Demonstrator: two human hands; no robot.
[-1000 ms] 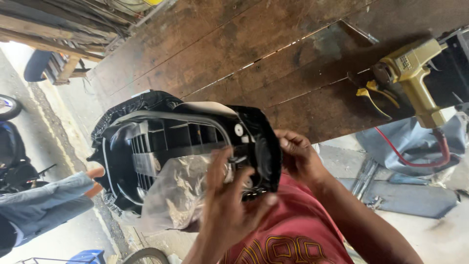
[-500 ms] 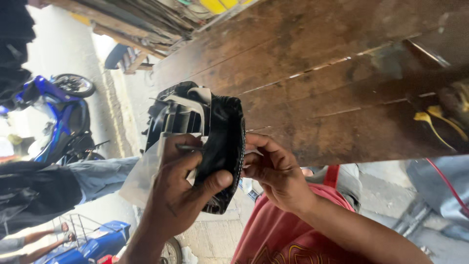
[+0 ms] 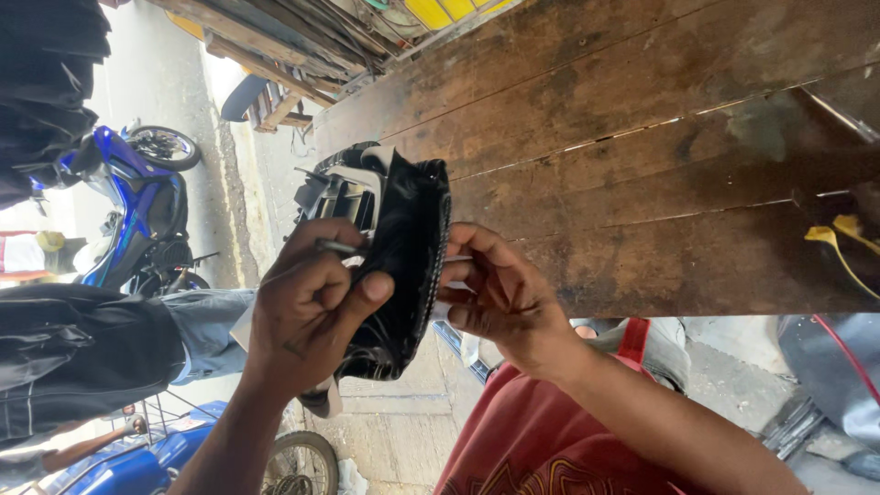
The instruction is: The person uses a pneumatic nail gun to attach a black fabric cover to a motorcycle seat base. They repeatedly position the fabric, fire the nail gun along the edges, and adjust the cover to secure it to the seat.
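Hands: two — left hand (image 3: 316, 307) clamped on the black seat cover (image 3: 403, 266), thumb pressing its edge.
Right hand (image 3: 500, 298): fingers curled, pinching the cover's stitched rim.
Seat: one, standing on edge against the wooden workbench (image 3: 642, 137).
Motorbikes: one blue motorcycle (image 3: 137, 197) behind — well apart.

looks like a roadside motorbike repair workshop, what with the scarred oil-stained wooden workbench (image 3: 642, 156), a blue motorcycle (image 3: 137, 202) parked on the concrete out front, stacked timber (image 3: 302, 37) behind and yellow-handled pliers (image 3: 839, 243) on the bench
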